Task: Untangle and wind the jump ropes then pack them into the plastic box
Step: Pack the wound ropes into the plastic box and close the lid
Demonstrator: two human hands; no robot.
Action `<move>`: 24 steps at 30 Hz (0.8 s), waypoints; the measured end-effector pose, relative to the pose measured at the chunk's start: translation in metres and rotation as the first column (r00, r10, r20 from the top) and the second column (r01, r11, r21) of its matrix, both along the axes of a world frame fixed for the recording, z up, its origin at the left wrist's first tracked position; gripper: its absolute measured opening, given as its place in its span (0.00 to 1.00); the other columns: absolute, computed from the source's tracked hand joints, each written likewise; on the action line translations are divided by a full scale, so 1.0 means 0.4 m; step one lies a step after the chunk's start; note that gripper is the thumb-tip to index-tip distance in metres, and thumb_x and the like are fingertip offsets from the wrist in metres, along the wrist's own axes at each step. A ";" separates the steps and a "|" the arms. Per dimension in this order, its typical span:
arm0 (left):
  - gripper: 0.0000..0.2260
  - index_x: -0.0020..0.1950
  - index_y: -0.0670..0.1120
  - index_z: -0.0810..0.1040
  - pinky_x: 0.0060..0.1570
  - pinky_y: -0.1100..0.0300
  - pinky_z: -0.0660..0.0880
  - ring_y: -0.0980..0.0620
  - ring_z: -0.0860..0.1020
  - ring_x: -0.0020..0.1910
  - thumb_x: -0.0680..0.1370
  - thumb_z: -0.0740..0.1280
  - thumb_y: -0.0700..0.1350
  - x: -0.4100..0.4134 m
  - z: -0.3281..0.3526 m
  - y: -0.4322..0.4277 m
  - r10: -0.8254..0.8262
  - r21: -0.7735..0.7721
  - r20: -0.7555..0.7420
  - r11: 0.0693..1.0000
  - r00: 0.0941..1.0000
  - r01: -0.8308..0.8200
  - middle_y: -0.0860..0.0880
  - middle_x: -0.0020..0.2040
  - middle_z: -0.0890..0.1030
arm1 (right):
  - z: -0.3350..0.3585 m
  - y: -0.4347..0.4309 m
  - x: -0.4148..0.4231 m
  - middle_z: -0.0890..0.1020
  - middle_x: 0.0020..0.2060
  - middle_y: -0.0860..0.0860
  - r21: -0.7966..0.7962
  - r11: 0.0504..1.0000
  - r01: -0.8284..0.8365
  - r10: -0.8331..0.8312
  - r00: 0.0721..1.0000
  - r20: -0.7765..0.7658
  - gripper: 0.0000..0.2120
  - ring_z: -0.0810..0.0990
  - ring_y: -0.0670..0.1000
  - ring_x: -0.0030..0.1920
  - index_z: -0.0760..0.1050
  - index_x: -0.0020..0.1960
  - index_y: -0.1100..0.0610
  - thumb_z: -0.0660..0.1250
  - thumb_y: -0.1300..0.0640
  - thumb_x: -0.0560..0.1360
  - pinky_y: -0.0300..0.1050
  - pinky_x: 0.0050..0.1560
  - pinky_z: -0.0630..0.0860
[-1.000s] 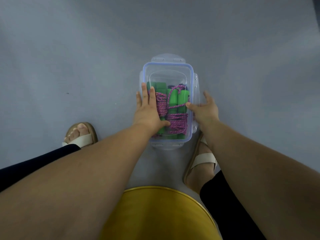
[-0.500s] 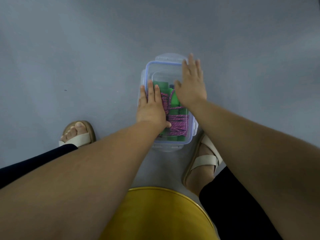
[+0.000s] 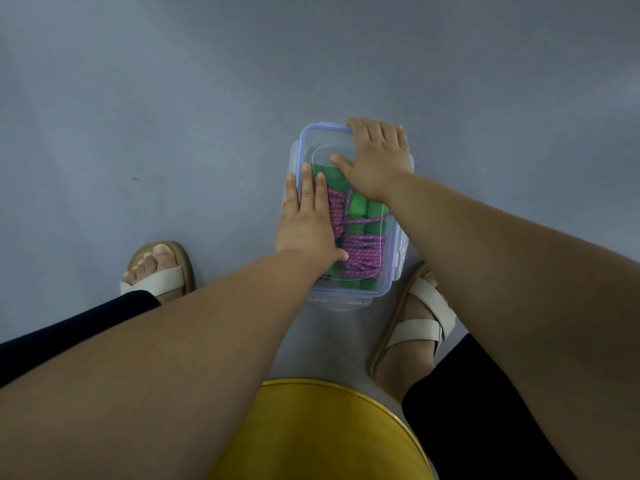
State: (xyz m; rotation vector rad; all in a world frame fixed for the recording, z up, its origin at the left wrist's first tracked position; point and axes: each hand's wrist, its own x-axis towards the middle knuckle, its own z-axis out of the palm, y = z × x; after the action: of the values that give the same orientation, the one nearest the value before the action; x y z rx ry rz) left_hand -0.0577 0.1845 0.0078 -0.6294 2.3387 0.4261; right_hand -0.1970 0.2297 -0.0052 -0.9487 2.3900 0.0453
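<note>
A clear plastic box point(image 3: 391, 271) with a blue-rimmed lid stands on the grey floor between my feet. Inside it lie wound jump ropes point(image 3: 363, 251) of pink cord with green handles, seen through the lid. My left hand point(image 3: 308, 223) lies flat on the lid's left side, fingers straight. My right hand point(image 3: 377, 161) rests on the lid's far right corner, and its fingers curl over the far edge, hiding the far clip.
My left foot point(image 3: 159, 268) and right foot point(image 3: 415, 320), both in cream sandals, flank the box. A yellow round stool seat point(image 3: 318, 434) is under me at the bottom. Grey floor point(image 3: 173, 116) stretches all round.
My right hand went from the box's right side up onto the lid and on to its far edge, fingers now over the rim. My left hand has stayed flat on the lid.
</note>
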 end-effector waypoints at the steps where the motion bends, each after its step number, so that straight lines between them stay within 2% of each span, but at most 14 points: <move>1: 0.56 0.74 0.40 0.31 0.72 0.50 0.37 0.39 0.32 0.73 0.69 0.68 0.65 0.001 -0.003 0.001 0.008 0.003 -0.008 1.000 1.000 -0.008 0.40 0.75 0.31 | 0.001 -0.003 -0.002 0.58 0.74 0.52 -0.011 1.000 0.008 -0.007 1.000 0.003 0.31 0.52 0.56 0.74 0.51 0.75 0.54 0.54 0.41 0.78 0.54 0.74 0.42; 5: 0.57 0.75 0.44 0.33 0.74 0.51 0.43 0.43 0.34 0.75 0.67 0.72 0.62 0.015 -0.010 -0.007 0.117 0.105 -0.085 0.989 0.990 -0.107 0.46 0.76 0.32 | 0.003 -0.007 -0.004 0.61 0.72 0.53 -0.031 0.999 0.029 -0.029 1.000 0.005 0.31 0.56 0.56 0.73 0.54 0.74 0.53 0.56 0.40 0.77 0.53 0.74 0.46; 7: 0.58 0.77 0.46 0.36 0.75 0.51 0.47 0.45 0.37 0.76 0.64 0.75 0.60 0.044 -0.011 -0.007 0.292 0.164 -0.152 0.950 0.944 -0.267 0.47 0.77 0.34 | 0.006 -0.010 -0.007 0.62 0.72 0.52 -0.031 0.999 0.036 -0.036 0.999 -0.004 0.31 0.57 0.56 0.72 0.55 0.74 0.52 0.57 0.40 0.76 0.52 0.72 0.50; 8: 0.59 0.77 0.47 0.38 0.75 0.50 0.48 0.46 0.39 0.76 0.63 0.76 0.60 0.067 -0.011 0.003 0.441 0.181 -0.157 0.892 0.884 -0.413 0.46 0.77 0.36 | 0.009 -0.011 -0.008 0.62 0.72 0.52 -0.021 0.999 0.044 -0.044 0.999 -0.002 0.31 0.58 0.56 0.72 0.55 0.74 0.51 0.57 0.39 0.76 0.52 0.71 0.52; 9: 0.59 0.77 0.48 0.40 0.74 0.50 0.50 0.46 0.42 0.77 0.61 0.77 0.60 0.093 -0.013 0.021 0.636 0.201 -0.123 0.768 0.762 -0.609 0.44 0.78 0.39 | 0.011 -0.011 -0.008 0.62 0.72 0.52 -0.005 0.998 0.055 -0.055 0.998 0.002 0.31 0.58 0.56 0.72 0.55 0.74 0.51 0.57 0.39 0.76 0.52 0.70 0.53; 10: 0.59 0.78 0.48 0.42 0.74 0.49 0.52 0.44 0.46 0.77 0.60 0.78 0.60 0.117 -0.022 0.044 0.831 0.220 -0.037 0.548 0.555 -0.807 0.42 0.78 0.43 | 0.013 -0.012 -0.008 0.62 0.72 0.52 0.017 0.997 0.072 -0.072 0.997 0.009 0.31 0.59 0.56 0.71 0.55 0.74 0.50 0.57 0.38 0.76 0.53 0.70 0.54; 11: 0.59 0.77 0.48 0.46 0.73 0.47 0.55 0.42 0.51 0.76 0.58 0.79 0.61 0.138 -0.030 0.069 0.958 0.227 0.089 0.248 0.274 -0.942 0.39 0.77 0.50 | 0.016 -0.011 -0.003 0.62 0.72 0.52 0.040 0.995 0.093 -0.094 0.995 0.022 0.32 0.59 0.57 0.71 0.55 0.74 0.50 0.57 0.37 0.75 0.53 0.69 0.55; 12: 0.57 0.76 0.46 0.51 0.70 0.42 0.61 0.39 0.59 0.73 0.57 0.79 0.61 0.151 -0.033 0.094 0.978 0.219 0.206 -0.069 -0.023 -0.973 0.38 0.75 0.57 | 0.017 -0.008 0.004 0.62 0.72 0.52 0.059 0.991 0.120 -0.122 0.992 0.034 0.32 0.60 0.57 0.71 0.55 0.74 0.49 0.56 0.36 0.75 0.53 0.68 0.56; 13: 0.54 0.73 0.45 0.57 0.65 0.38 0.67 0.37 0.67 0.68 0.55 0.80 0.60 0.161 -0.039 0.117 0.924 0.236 0.282 -0.327 -0.258 -0.915 0.39 0.71 0.64 | 0.016 -0.003 0.012 0.63 0.71 0.53 0.069 0.987 0.148 -0.151 0.988 0.041 0.32 0.60 0.58 0.70 0.54 0.74 0.49 0.56 0.36 0.75 0.54 0.67 0.56; 14: 0.50 0.69 0.43 0.61 0.59 0.37 0.72 0.38 0.73 0.62 0.55 0.81 0.59 0.165 -0.042 0.128 0.863 0.277 0.313 -0.483 -0.397 -0.831 0.40 0.66 0.70 | 0.015 0.005 0.020 0.63 0.71 0.53 0.075 0.981 0.177 -0.181 0.983 0.043 0.32 0.61 0.58 0.70 0.54 0.74 0.49 0.56 0.36 0.75 0.54 0.67 0.57; 15: 0.47 0.66 0.42 0.65 0.56 0.39 0.75 0.40 0.77 0.57 0.54 0.81 0.56 0.166 -0.041 0.127 0.848 0.332 0.310 -0.520 -0.430 -0.787 0.41 0.62 0.74 | 0.015 0.013 0.027 0.63 0.71 0.53 0.079 0.974 0.213 -0.217 0.975 0.045 0.32 0.61 0.58 0.70 0.54 0.74 0.49 0.55 0.36 0.76 0.54 0.67 0.57; 17: 0.41 0.62 0.40 0.70 0.54 0.45 0.77 0.45 0.80 0.50 0.54 0.82 0.53 0.162 -0.055 0.092 0.913 0.449 0.208 -0.407 -0.351 -0.795 0.43 0.56 0.79 | 0.016 0.034 0.030 0.63 0.71 0.54 0.093 0.939 0.331 -0.338 0.939 0.067 0.32 0.62 0.59 0.69 0.55 0.74 0.50 0.55 0.36 0.76 0.54 0.66 0.58; 19: 0.36 0.60 0.40 0.70 0.53 0.50 0.78 0.49 0.79 0.47 0.57 0.81 0.49 0.143 -0.053 0.040 0.958 0.533 0.142 -0.287 -0.250 -0.796 0.46 0.52 0.79 | 0.015 0.065 0.029 0.64 0.70 0.56 0.109 0.870 0.482 -0.491 0.867 0.087 0.32 0.62 0.60 0.69 0.55 0.74 0.52 0.55 0.36 0.76 0.55 0.66 0.58; 24: 0.32 0.65 0.40 0.67 0.60 0.49 0.74 0.44 0.77 0.56 0.66 0.78 0.45 0.069 -0.073 -0.086 0.999 0.573 -0.004 -0.026 -0.035 -0.819 0.43 0.60 0.76 | -0.001 0.139 0.050 0.62 0.72 0.57 0.070 0.639 0.766 -0.766 0.626 0.142 0.33 0.61 0.61 0.70 0.54 0.74 0.55 0.55 0.38 0.77 0.56 0.68 0.57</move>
State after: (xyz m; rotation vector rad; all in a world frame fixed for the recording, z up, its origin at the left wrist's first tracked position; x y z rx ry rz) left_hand -0.0300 0.1502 -0.0213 -2.1516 1.5034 1.8503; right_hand -0.1769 0.2853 -0.0054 0.1535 2.4358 -0.3427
